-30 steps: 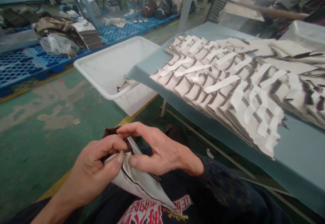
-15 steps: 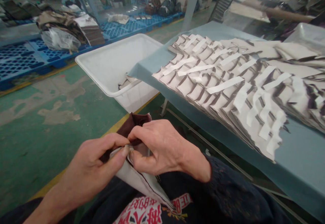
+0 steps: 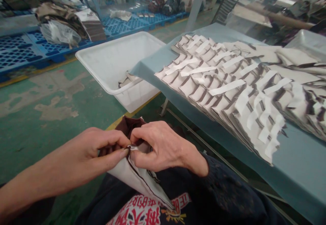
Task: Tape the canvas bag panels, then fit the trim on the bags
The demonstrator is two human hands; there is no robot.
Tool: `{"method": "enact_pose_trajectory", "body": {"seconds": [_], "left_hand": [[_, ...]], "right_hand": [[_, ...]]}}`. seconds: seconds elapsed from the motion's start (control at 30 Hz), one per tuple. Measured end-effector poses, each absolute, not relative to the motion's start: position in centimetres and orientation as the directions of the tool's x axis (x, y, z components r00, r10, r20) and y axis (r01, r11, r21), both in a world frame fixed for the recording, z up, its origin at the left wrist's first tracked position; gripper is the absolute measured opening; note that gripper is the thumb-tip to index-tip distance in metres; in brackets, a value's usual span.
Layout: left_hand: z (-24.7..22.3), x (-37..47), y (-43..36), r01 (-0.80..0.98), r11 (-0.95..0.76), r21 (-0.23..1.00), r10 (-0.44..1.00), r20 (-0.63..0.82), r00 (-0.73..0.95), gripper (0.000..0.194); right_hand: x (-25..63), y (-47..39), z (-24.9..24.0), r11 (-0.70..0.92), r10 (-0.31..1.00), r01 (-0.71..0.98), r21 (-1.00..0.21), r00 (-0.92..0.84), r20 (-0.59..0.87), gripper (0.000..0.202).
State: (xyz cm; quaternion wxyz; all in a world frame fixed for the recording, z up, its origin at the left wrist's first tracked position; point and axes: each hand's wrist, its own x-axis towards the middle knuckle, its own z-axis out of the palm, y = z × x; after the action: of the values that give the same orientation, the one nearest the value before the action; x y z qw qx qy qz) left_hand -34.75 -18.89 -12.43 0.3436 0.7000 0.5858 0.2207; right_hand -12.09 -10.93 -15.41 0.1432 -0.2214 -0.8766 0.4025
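Note:
A sewn fabric piece (image 3: 139,177), off-white on the near side with dark seam edges and dark brown at its far end, hangs in front of my dark printed clothing. My left hand (image 3: 102,150) pinches its upper edge between thumb and fingers. Right beside it, my right hand (image 3: 160,146) is closed on the same edge, thumb and forefinger pressed near the left thumb tip. The fingertips of both hands nearly meet at a seam. What lies inside the piece is hidden behind the hands.
A blue-grey covered table (image 3: 292,163) stands to the right, with overlapping rows of off-white fabric pieces (image 3: 216,79) and white strips. Beyond my hands is a white plastic tub (image 3: 99,58) holding some pieces. Blue pallets (image 3: 22,51) with bundles stand at the back left.
My left wrist and forearm have swung up and outward to the left, while both hands keep their pinch on the fabric edge. The dark brown end has shifted slightly left.

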Motion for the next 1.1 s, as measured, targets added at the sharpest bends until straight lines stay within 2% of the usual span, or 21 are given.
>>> {"method": "enact_pose_trajectory", "body": {"seconds": [0.07, 0.17, 0.33, 0.43, 0.6, 0.73, 0.8, 0.97, 1.1], "left_hand": [[-12.1, -34.7, -18.3, 0.648, -0.102, 0.755, 0.921, -0.174, 0.348, 0.03], [-11.8, -34.5, -17.8, 0.667, -0.119, 0.735, 0.909, -0.189, 0.371, 0.026], [-12.3, -34.3, -17.9, 0.704, -0.222, 0.674, 0.925, -0.082, 0.37, 0.025], [-12.6, -34.4, -18.1, 0.692, -0.227, 0.685, 0.93, -0.058, 0.363, 0.026], [-12.5, -34.5, -18.3, 0.675, -0.261, 0.69, 0.938, 0.015, 0.347, 0.024], [-12.2, -34.2, -18.4, 0.691, -0.306, 0.655, 0.943, 0.108, 0.315, 0.024], [-12.3, -34.2, -18.4, 0.684, -0.273, 0.677, 0.95, 0.077, 0.303, 0.025], [-13.1, -34.3, -18.1, 0.652, -0.066, 0.755, 0.961, -0.128, 0.245, 0.034], [-13.3, -33.9, -18.1, 0.616, 0.028, 0.787, 0.96, -0.194, 0.203, 0.036]], "right_hand": [[-12.2, -10.8, -15.2, 0.587, 0.5, 0.285, -0.758, -0.864, 0.063, 0.014], [-12.3, -10.7, -14.9, 0.594, 0.494, 0.306, -0.744, -0.869, 0.037, 0.015], [-12.3, -11.0, -14.9, 0.609, 0.525, 0.354, -0.71, -0.851, 0.027, 0.025], [-12.7, -11.6, -14.9, 0.641, 0.556, 0.403, -0.653, -0.83, 0.033, 0.028], [-13.5, -12.0, -14.7, 0.652, 0.572, 0.449, -0.611, -0.82, 0.008, 0.022], [-13.6, -11.8, -14.8, 0.606, 0.603, 0.443, -0.661, -0.797, 0.018, 0.015], [-13.3, -11.4, -15.0, 0.564, 0.6, 0.41, -0.716, -0.8, 0.014, 0.012], [-12.1, -10.2, -15.5, 0.363, 0.516, 0.28, -0.889, -0.855, -0.058, 0.012], [-12.0, -10.1, -15.0, 0.395, 0.516, 0.309, -0.865, -0.854, -0.07, 0.01]]}}
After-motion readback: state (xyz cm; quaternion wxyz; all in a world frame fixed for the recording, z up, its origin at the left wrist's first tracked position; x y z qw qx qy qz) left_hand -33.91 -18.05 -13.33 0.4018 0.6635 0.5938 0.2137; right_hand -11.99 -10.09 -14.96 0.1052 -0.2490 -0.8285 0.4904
